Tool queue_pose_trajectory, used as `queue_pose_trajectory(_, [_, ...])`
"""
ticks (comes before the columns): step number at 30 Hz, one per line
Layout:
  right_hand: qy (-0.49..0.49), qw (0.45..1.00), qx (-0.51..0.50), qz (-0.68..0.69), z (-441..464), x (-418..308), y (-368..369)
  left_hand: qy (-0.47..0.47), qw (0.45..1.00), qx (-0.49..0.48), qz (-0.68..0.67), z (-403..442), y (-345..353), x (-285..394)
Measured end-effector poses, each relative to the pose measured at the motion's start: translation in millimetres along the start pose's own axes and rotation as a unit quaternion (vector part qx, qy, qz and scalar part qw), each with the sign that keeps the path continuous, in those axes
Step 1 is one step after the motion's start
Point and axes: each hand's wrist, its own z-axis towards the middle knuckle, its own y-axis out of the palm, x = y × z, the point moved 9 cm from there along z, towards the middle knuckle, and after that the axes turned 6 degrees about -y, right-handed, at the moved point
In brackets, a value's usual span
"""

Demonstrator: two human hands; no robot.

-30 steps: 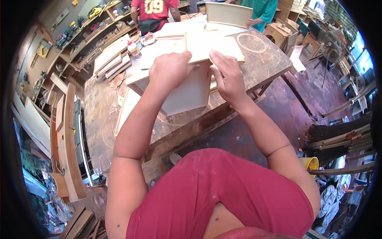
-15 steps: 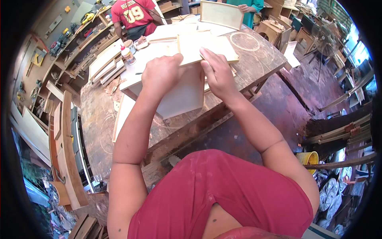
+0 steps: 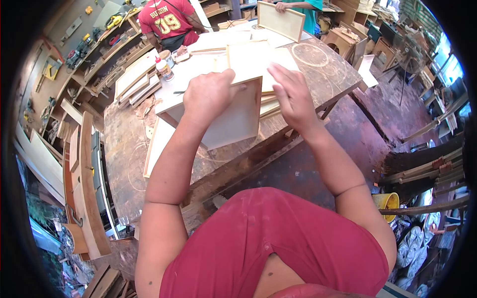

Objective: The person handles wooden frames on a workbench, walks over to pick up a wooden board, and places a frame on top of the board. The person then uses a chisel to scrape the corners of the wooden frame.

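My left hand [image 3: 208,97] is closed over the upper edge of a shallow wood-framed panel [image 3: 233,121], which stands tilted at the near side of the table. Its pale flat face and thin wooden rim show below the hand; my fingertips are partly hidden. To the right of that panel's corner, my right hand [image 3: 294,97] is open, with fingers stretched out and nothing in it. Behind both hands lies another pale framed panel [image 3: 248,54]. A glue bottle [image 3: 164,68] with a red cap stands to the left, beyond my left hand.
The worn wooden table [image 3: 124,164] carries stacked frames [image 3: 136,89] at its left. Across it are a person in a red jersey [image 3: 169,22] and another in a green sleeve, whose hand holds a framed panel [image 3: 280,21]. A yellow bucket [image 3: 386,204] stands low at right.
My right hand has come off the panel's upper edge and shifted right, exposing the panel's right corner. My left hand keeps its hold. The far person's framed panel has turned slightly.
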Motion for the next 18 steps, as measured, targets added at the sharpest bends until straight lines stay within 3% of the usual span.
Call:
queue_pose_trajectory(2, [-0.068,0.99,-0.107,-0.065,20.6,-13.5,26.4,0.0,1.0,0.006,0.0,-0.7,1.5,0.1])
queue_pose_trajectory(7, [-0.162,0.968,-0.181,-0.063,29.2,-4.6,34.5,-0.012,1.0,-0.015,-0.001,-2.1,2.6,-4.1])
queue_pose_trajectory(13, [-0.217,0.957,-0.172,-0.082,33.4,-18.2,46.1,-0.004,1.0,-0.006,-0.015,2.9,0.7,-4.4])
queue_pose_trajectory(18, [-0.192,0.961,-0.182,-0.084,27.5,-1.4,39.1,-0.004,1.0,-0.013,0.004,2.9,1.2,-2.5])
